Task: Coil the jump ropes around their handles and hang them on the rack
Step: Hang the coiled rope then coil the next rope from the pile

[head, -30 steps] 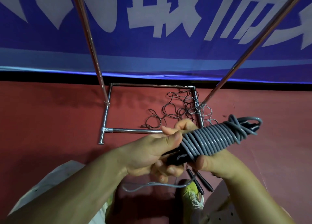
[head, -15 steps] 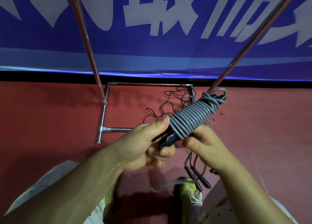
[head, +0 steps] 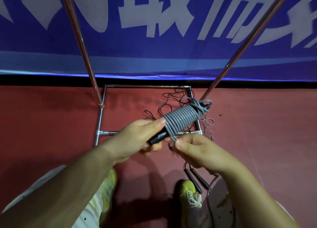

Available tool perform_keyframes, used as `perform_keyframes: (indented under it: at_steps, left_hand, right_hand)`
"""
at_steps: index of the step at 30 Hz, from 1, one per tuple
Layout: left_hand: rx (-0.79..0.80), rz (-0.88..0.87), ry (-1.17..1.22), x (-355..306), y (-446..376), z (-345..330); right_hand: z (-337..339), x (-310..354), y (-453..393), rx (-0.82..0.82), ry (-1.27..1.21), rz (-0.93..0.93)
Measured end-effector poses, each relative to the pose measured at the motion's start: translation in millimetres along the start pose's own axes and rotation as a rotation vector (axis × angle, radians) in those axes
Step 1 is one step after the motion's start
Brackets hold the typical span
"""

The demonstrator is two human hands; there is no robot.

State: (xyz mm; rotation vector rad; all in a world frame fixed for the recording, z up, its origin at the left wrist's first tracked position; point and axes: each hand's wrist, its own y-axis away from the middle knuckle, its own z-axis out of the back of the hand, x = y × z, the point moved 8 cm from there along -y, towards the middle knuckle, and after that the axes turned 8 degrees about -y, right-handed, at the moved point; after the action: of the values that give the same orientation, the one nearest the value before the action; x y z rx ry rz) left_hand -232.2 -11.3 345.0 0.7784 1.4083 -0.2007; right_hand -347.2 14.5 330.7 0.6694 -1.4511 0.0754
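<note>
A grey jump rope [head: 181, 119] is wound in tight turns around its black handles [head: 158, 137], with a knot of loops at the far end. My left hand [head: 137, 138] grips the bare black end of the handles, thumb on top against the first turn. My right hand [head: 200, 152] pinches the rope's loose end just under the lowest turn. The bundle points up and to the right, over the base of the metal rack [head: 103, 132]. The rack's two slanted poles [head: 80, 44] rise on either side.
Thin dark jump ropes [head: 173, 104] lie tangled on the red floor inside the rack base. Another pair of black handles [head: 193, 181] lies by my right shoe [head: 190, 193]. A blue banner [head: 154, 30] covers the wall behind.
The last slack of grey rope has been drawn in, and no loose loop hangs below. The bundle has tilted from nearly level to pointing up-right, and my right hand has moved to the rope end.
</note>
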Motion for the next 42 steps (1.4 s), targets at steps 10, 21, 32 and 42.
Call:
perform_keyframes:
  at_steps: [10,21,32,42]
  left_hand:
    - [-0.252,-0.047,-0.486,1,-16,38]
    - [-0.183,-0.089,-0.309,7,-17,23]
    - [-0.300,-0.038,-0.307,17,-20,34]
    - [-0.098,-0.150,-0.193,6,-17,19]
  right_hand:
    - [-23,-25,-3,0.320,-0.458,-0.264]
    - [-7,-50,-1,0.159,-0.147,-0.281]
    - [18,-13,-8,-0.451,0.507,0.187]
    - [13,-6,-29,-0.195,0.354,0.211]
